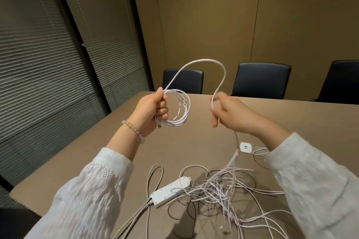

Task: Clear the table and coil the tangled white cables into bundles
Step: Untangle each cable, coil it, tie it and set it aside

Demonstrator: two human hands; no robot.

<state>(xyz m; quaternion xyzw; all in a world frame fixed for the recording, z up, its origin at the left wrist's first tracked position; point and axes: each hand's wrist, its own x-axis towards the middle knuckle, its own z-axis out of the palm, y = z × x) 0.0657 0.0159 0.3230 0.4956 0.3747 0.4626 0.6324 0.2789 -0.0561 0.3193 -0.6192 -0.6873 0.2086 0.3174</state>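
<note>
My left hand point(153, 109) is raised above the table and grips a coil of white cable point(181, 108) with several loops; a plug end hangs below the fist. From the coil the cable point(204, 61) arches up and over to my right hand point(231, 113), which pinches it between the fingers. Below my right hand the same cable drops into a tangled pile of white cables point(223, 190) on the brown table point(108, 145). A white power strip point(171, 190) lies at the pile's left edge.
A small white charger point(246, 147) lies on the table under my right forearm. Grey cords point(153, 172) run from the power strip toward the near edge. Three dark chairs point(260, 79) stand along the far side. Blinds cover the windows on the left.
</note>
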